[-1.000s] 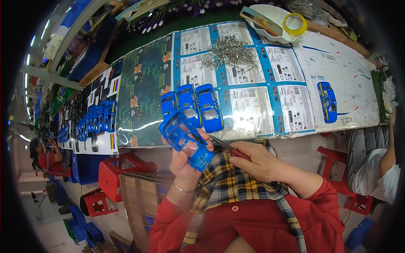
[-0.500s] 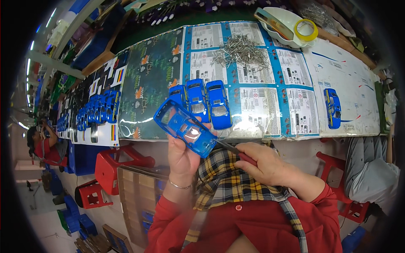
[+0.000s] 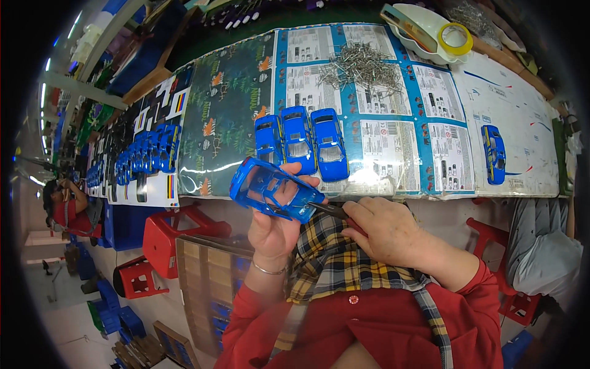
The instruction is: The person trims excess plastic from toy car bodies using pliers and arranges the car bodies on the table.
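— Looking down from your head camera: your left hand (image 3: 273,224) has brought the blue toy car shell (image 3: 275,189) down and toward your chest. A second ago you held it higher, right in front of the three finished blue cars (image 3: 301,142) on the table (image 3: 393,132). Now it sits below the table edge, tilted, open underside up.

— And my right hand?

— Your right hand (image 3: 384,230) is clenched around a screwdriver (image 3: 332,210) with a dark shaft; its tip has closed in on the rear end of the shell, where before it lay a little apart. I judge you are setting or driving a fastener there. Your left fingers are wrapped under the shell, thumb on its side, grasping it firmly.

— What can't you see?

— The tip itself: whether it touches a screw is too small to tell. The handle is buried in your fist. The pile of metal screws (image 3: 362,64) is far up the table, well apart from both hands. A single blue car (image 3: 493,152) lies alone to the right. A seated person's leg (image 3: 541,240) is cut off at the right edge.
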### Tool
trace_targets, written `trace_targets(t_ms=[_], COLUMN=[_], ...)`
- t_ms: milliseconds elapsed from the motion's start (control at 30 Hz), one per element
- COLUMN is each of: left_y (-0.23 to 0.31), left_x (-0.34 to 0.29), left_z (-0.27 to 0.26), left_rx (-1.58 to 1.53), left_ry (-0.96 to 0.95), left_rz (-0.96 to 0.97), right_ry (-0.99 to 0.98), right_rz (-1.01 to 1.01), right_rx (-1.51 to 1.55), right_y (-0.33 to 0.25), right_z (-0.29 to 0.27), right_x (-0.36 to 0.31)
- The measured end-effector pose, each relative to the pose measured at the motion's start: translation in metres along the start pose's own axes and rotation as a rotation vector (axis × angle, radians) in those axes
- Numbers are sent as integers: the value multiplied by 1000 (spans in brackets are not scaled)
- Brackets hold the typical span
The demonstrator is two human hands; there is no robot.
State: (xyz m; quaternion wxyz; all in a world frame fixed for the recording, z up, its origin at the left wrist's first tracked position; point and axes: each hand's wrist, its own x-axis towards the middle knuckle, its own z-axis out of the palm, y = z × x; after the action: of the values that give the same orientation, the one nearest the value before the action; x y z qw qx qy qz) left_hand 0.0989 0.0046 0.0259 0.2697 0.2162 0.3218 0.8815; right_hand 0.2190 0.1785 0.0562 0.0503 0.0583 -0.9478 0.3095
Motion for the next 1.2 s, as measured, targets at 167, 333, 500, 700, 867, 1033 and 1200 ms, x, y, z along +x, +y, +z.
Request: trace_targets(t_ms=[167,333,500,700,867,1033,1200], left_y=[1,-4,-9,-11,-9,-10,-14], left_x=[2,-2,-7,-10,-10,-10,-7], left_z=[0,6,5,5,3,7,15], left_rx=[-34,215,373,389,452,435,443], left_ry=[-77,33,114,87,45,87,227], left_rz=[33,65,103,154,179,170,106], right_ry=[-12,2,-21,-8,-11,-22,-27], right_rz=[-25,-40,-59,-129,-185,-251,-206], right_rx=[-26,-82,-120,-205,-314,-342,-336], right_y=[-1,-1,-2,-1,2,3,4], right_z=[-3,-5,-7,-15,-23,-30,-21], right_x=[3,5,5,6,9,13,12])
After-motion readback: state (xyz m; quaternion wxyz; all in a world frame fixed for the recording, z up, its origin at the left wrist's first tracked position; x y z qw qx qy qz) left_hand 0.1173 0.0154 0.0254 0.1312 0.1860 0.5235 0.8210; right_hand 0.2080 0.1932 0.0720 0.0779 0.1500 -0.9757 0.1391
